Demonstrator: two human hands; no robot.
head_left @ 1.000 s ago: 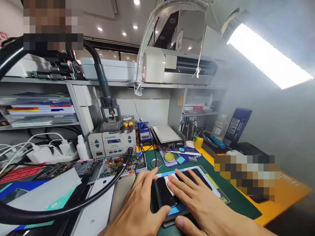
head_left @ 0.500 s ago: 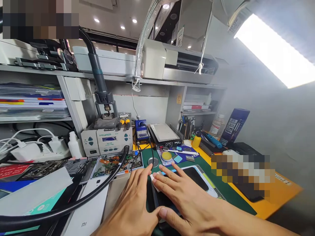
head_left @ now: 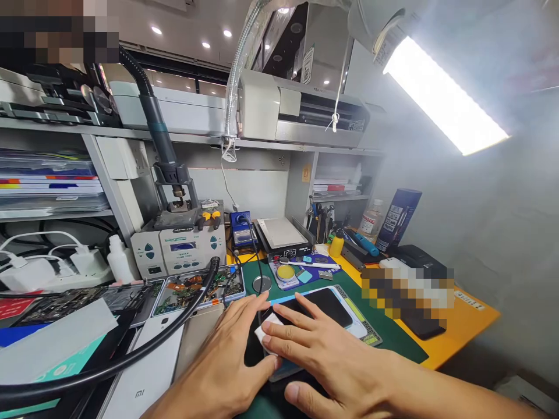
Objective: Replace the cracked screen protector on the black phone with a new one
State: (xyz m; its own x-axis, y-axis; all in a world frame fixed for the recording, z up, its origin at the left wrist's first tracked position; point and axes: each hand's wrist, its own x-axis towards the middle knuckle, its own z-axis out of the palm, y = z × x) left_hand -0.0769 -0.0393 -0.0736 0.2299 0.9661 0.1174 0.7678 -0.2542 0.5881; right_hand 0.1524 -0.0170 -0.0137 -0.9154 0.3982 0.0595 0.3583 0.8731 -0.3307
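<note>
My right hand (head_left: 317, 355) lies over a dark-faced phone (head_left: 286, 370), fingers spread, with a folded white wipe (head_left: 267, 333) under its fingertips. At the phone's left side is my left hand (head_left: 236, 346), its thumb at the near corner and its fingers reaching along the far side, steadying it. Much of this phone is hidden beneath my hands. Just beyond them, a black-screened phone (head_left: 327, 307) rests on a light blue and white surface. A green mat (head_left: 397, 343) spreads under these things.
Left of my hands lie a white phone (head_left: 146, 372), a black hose (head_left: 131, 364) and a tray of circuit boards (head_left: 174, 294). Behind them stand a hot-air station (head_left: 179, 253) and a flat heating plate (head_left: 283, 233). A yellow round tin (head_left: 286, 272) and a brush (head_left: 312, 264) lie ahead.
The view has shifted, so the bench appears further left. My right thumb has moved away from my left thumb, and more of the white wipe shows under my right fingers.
</note>
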